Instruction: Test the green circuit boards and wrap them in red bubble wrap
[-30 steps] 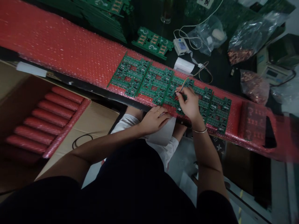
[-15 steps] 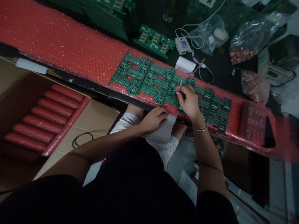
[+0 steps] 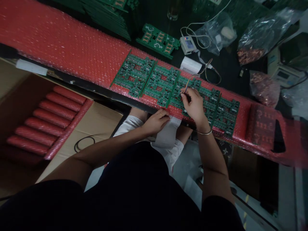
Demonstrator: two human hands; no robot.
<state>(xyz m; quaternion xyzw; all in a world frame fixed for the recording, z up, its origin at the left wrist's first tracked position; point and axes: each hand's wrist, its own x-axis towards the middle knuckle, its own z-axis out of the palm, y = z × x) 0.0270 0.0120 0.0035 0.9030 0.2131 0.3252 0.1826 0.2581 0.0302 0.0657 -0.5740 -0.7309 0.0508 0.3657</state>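
Observation:
Several green circuit boards [image 3: 161,84] lie in a row on red bubble wrap [image 3: 79,48]. My right hand [image 3: 193,104] pinches the end of a thin wire cable [image 3: 189,80] over the middle board. From there the cable runs to a small white device [image 3: 188,45] with a screen. My left hand [image 3: 157,122] rests at the table's front edge beside the wrap, fingers bent and slightly apart, holding nothing that I can see. Right beside its fingertips, a strip of white paper [image 3: 168,133] hangs over my lap.
Behind the row stand a tall stack of boards [image 3: 108,19] and a smaller pile [image 3: 158,40]. Clear bags with copper-coloured parts [image 3: 251,56] lie at the right. A carton with red wrapped rolls [image 3: 45,126] is at the lower left. A glass [image 3: 172,14] stands at the back.
My left hand has shifted slightly to the left, away from the paper strip. My right hand stays over the same board with the cable end.

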